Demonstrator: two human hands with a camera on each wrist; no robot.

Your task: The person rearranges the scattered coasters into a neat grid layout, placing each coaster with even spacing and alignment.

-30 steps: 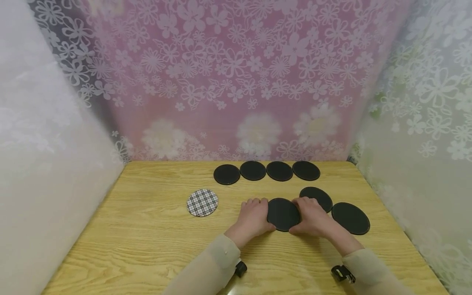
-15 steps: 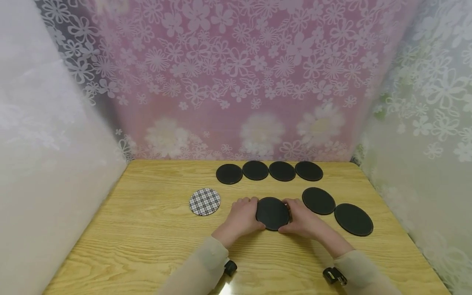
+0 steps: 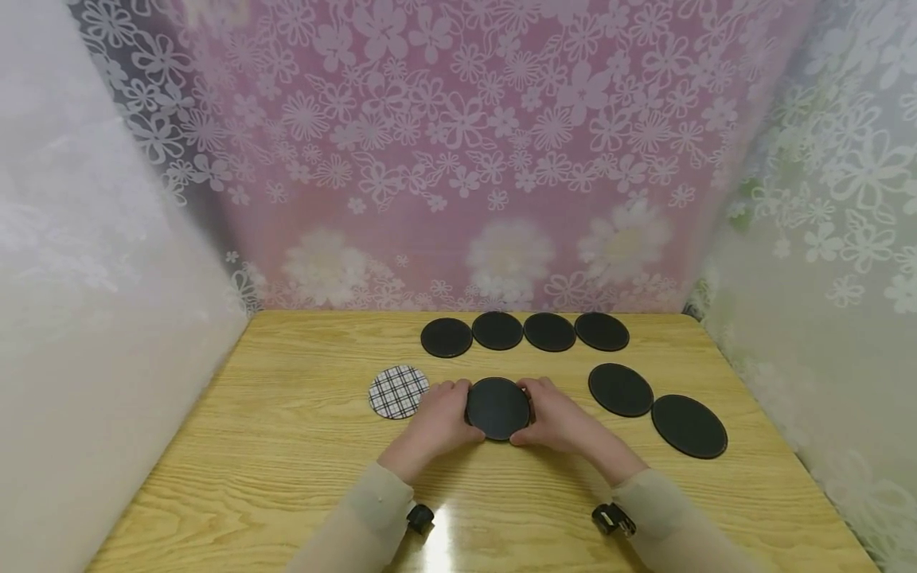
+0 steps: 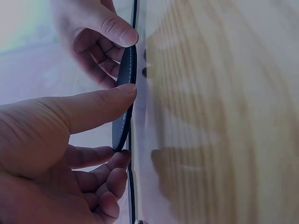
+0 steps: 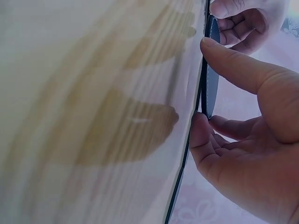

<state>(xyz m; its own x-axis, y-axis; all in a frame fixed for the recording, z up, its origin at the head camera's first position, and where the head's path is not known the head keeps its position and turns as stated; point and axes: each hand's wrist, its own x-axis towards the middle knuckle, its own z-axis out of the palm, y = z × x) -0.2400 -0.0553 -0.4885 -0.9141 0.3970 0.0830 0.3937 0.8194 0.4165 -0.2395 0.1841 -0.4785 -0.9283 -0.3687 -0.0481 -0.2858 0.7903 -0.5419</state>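
Between my two hands is a round black coaster [image 3: 497, 408] with pale stitching along its rim, shown edge-on in the left wrist view. My left hand [image 3: 440, 415] grips its left edge, thumb at the near side and fingers at the far side. On the opposite edge, my right hand [image 3: 559, 418] holds it in the same way. The coaster is raised a little over the wooden table, and its reflection and the hands' show on the glossy top. Just left of my left hand lies a white coaster with a black plaid pattern [image 3: 396, 391], its right edge overlapped by the fingers.
Along the back of the table [image 3: 286, 446] lies a row of several black coasters [image 3: 497, 330]. Two more black coasters, one farther back [image 3: 620, 390] and one nearer [image 3: 689, 426], lie at the right. Flower-patterned sheets [image 3: 458, 159] enclose the back and sides.
Both hands have carried the black coaster leftward, away from the two coasters at the right and closer to the plaid one. The other coasters stay where they were.
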